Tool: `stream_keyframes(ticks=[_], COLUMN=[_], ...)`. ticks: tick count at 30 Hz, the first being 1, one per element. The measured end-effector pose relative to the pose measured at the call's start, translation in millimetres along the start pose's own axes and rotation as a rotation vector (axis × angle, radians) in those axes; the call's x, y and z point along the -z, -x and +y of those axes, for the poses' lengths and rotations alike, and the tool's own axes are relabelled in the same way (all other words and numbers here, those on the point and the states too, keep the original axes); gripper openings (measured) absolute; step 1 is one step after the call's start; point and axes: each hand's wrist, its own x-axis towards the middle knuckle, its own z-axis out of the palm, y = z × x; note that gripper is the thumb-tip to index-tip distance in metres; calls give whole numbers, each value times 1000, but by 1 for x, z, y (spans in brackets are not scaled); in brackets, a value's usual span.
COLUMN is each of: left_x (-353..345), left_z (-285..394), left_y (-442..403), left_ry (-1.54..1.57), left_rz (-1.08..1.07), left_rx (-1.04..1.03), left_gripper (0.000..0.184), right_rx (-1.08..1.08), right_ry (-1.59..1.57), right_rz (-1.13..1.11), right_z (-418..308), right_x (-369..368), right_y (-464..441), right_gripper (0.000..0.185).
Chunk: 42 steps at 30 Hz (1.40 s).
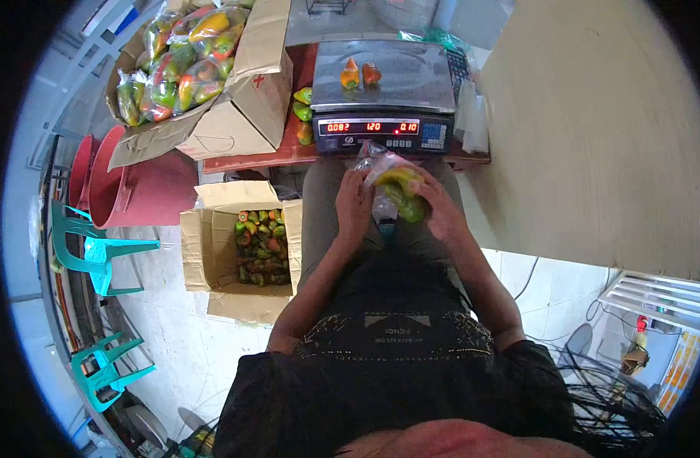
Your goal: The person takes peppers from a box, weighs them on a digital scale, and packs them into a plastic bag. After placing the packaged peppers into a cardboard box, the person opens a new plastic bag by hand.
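Between my hands, above my lap, is a clear plastic bag (371,156) with green and yellow peppers (403,195) at its right side. My left hand (354,202) has its fingers closed on the left part of the bag. My right hand (439,202) is wrapped round the peppers from the right. Just beyond my hands stands a digital scale (384,95) with lit red digits. Two small orange-red peppers (350,74) lie on its metal plate. Several green and red peppers (303,112) sit against the scale's left side.
An open carton (235,114) of bagged peppers stands at the upper left. Another carton (205,248) with loose peppers is on the floor, left of my legs. Red tubs (151,183) and teal stools (98,252) are farther left. A pale board (594,137) stands at the right.
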Motion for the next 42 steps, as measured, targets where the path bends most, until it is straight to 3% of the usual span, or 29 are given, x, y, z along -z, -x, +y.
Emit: stream_keyframes(ticks=[7, 9, 13, 18, 21, 24, 27, 33, 36, 37, 39, 42], left_x=[11, 7, 10, 15, 13, 15, 10, 10, 9, 9, 9, 8], left_z=[55, 64, 62, 53, 52, 54, 56, 73, 78, 79, 81, 72], left_y=[4, 5, 11, 13, 16, 12, 3, -12, -4, -2, 3, 6], left_ry=[-45, -56, -138, -119, -36, -157, -297, -358, -451, -416, -348, -138], left_rz=[-58, -71, -108, -104, -46, -78, -23, -170, -111, -87, -36, -82], left_rx=[-220, -313, -229, -77, -151, -80, -180, -295, -537, -521, -481, -210], left_gripper=[40, 41, 37, 27, 22, 26, 33, 35, 31, 30, 27, 20], right_rx=[-14, -80, -65, -52, -73, -95, -131, -180, -158, -152, -115, -82], right_ry=[-92, -282, -541, -606, -598, -493, -476, -528, -682, -756, -702, -709], right_rz=[5, 8, -18, -19, 41, 91, 46, 56, -41, -96, 58, 129], right_z=[18, 24, 8, 15, 27, 34, 46, 50, 50, 51, 37, 33], right_x=[2, 7, -1, -1, -6, -13, -10, -5, 4, 7, -5, -7], right_y=[-3, -8, -22, -43, -43, -34, -33, -29, -36, -40, -34, -37], right_gripper=[47, 46, 45, 45, 47, 49, 49, 51, 50, 50, 49, 48])
